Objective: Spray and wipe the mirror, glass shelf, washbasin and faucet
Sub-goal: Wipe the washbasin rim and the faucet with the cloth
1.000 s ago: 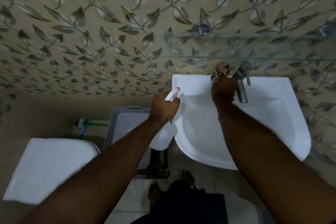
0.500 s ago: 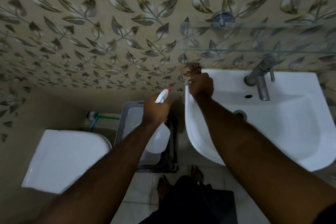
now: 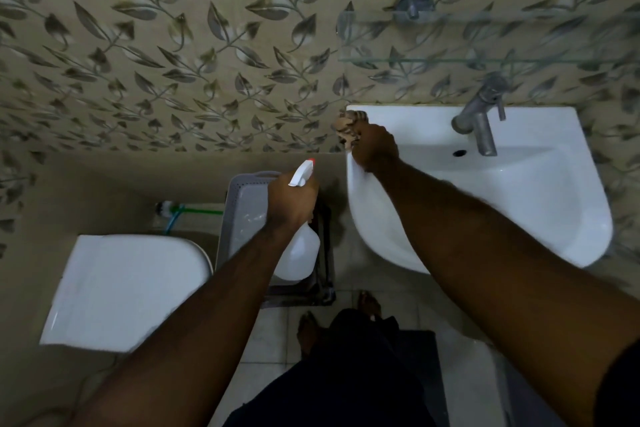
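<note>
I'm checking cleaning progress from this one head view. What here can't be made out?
- Mirror: not in the head view, beyond the top edge.
- Clear glass shelf: right end cut off by the frame edge; smears too faint to judge.
- White ceramic washbasin: near-left bowl hidden by the right forearm.
- Brown patterned cloth: mostly covered by the right hand.
- White plastic spray bottle: trigger covered by the left hand.

From my feed the washbasin (image 3: 540, 204) looked like glossy white ceramic, smooth and faintly reflective; the faucet (image 3: 479, 121) was dull grey metal, brushed rather than polished; the glass shelf (image 3: 485, 42) was clear, with a greenish edge; the cloth (image 3: 348, 130) in my right hand (image 3: 375, 146) seemed soft, crumpled fabric; the spray bottle (image 3: 299, 258) in my left hand (image 3: 291, 201) was translucent white plastic; the wall tiles (image 3: 173, 62) had a satin sheen; the basket (image 3: 242, 215) was matt grey plastic.
</note>
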